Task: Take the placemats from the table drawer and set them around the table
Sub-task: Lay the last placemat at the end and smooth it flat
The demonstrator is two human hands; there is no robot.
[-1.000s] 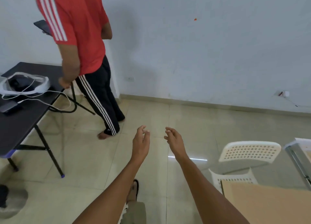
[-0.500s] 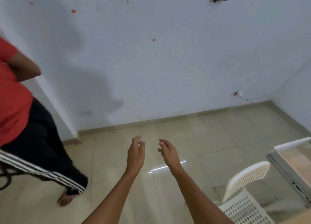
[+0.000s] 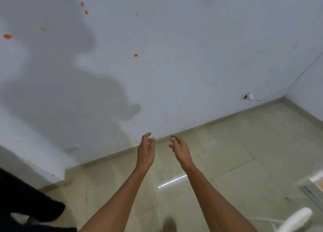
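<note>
Bare left hand [image 3: 146,151] and right hand [image 3: 180,150] hang relaxed, holding nothing; desk [image 3: 314,186] at four o'clock risks being bumped unseen.

Left hand [image 3: 146,152] and right hand [image 3: 180,150] hang empty, loosely curled, over tiled floor [image 3: 227,153].

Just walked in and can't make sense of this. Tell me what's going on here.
A person stands facing a white wall, both arms stretched forward over the tiled floor. The left hand and right hand hang with loosely curled fingers and hold nothing. No placemats or drawer show. Only a table edge and a white chair peek in at the lower right. Someone else's dark trouser leg shows at the lower left.
</note>
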